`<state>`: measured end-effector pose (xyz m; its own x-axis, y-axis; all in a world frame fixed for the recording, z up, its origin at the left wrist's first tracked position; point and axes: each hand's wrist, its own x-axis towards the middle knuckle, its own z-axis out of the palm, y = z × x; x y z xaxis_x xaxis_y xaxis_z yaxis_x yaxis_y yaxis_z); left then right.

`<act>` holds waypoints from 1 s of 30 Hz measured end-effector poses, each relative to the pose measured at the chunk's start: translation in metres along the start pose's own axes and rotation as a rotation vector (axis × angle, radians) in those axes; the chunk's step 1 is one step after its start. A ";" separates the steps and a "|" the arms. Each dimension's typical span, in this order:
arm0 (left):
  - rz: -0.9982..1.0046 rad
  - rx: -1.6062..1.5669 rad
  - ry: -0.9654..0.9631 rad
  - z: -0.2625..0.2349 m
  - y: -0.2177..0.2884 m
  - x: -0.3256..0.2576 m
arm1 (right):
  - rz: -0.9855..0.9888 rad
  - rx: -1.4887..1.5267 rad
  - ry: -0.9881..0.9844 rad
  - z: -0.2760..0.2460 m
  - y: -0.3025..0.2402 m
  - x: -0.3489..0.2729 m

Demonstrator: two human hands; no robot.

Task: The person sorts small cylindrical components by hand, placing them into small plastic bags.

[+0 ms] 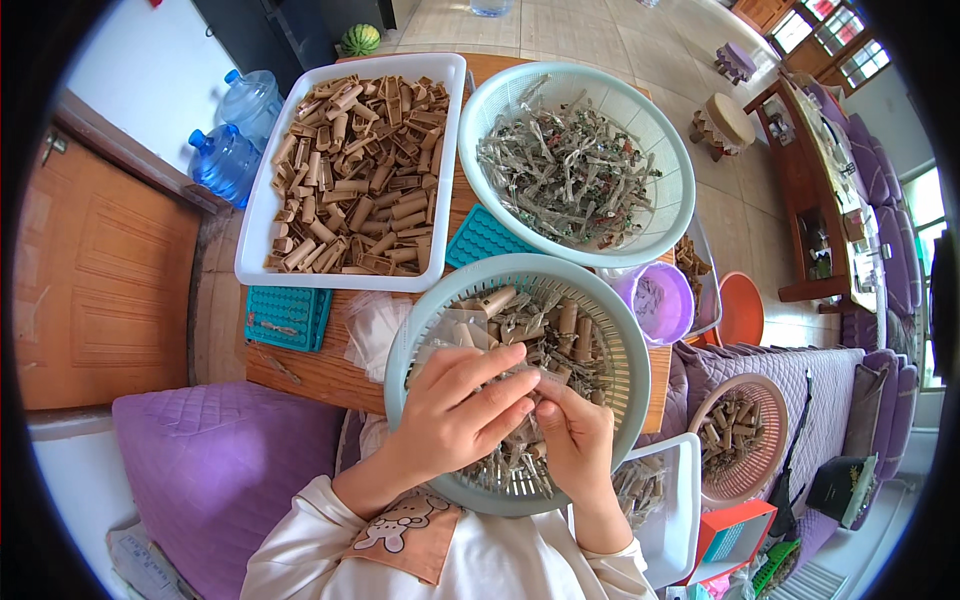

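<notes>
Both hands are worked over the near pale-green basket (pixel 420 330), held at the lap edge of the wooden table (pixel 320 370). The left hand (pixel 455 410) is curled, fingers closed around a small grey strip piece (pixel 545 380); the right hand (pixel 578 440) is pinched on the same piece from the other side. The piece is held just above the mixed heap of brown tubes (pixel 565 320) and grey strips in that basket.

For the step to go well, the piece should probably be kept over the basket so dropped bits are caught, and gripped near its ends with fingertips only.

The exact grip point is hidden by the left fingers. What the piece is made of cannot be made out. The white tray (pixel 255 250) of tubes and far basket (pixel 660 150) are untouched.
</notes>
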<state>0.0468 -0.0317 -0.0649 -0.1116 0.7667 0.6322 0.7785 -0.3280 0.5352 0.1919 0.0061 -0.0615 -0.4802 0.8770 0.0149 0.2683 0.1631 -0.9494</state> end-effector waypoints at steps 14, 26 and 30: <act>-0.536 -0.445 0.345 -0.022 -0.047 0.003 | -0.368 -0.400 -0.075 -0.014 -0.011 -0.009; 0.041 -0.116 -0.107 -0.003 -0.003 -0.007 | -0.454 -0.577 -0.069 -0.003 -0.009 -0.005; -0.285 -0.352 -0.175 -0.009 -0.015 -0.005 | -0.426 -0.629 -0.094 -0.004 -0.013 -0.008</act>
<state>0.0305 -0.0357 -0.0708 -0.1608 0.9247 0.3451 0.4727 -0.2348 0.8494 0.1953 -0.0011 -0.0478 -0.7105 0.6428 0.2864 0.4550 0.7301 -0.5098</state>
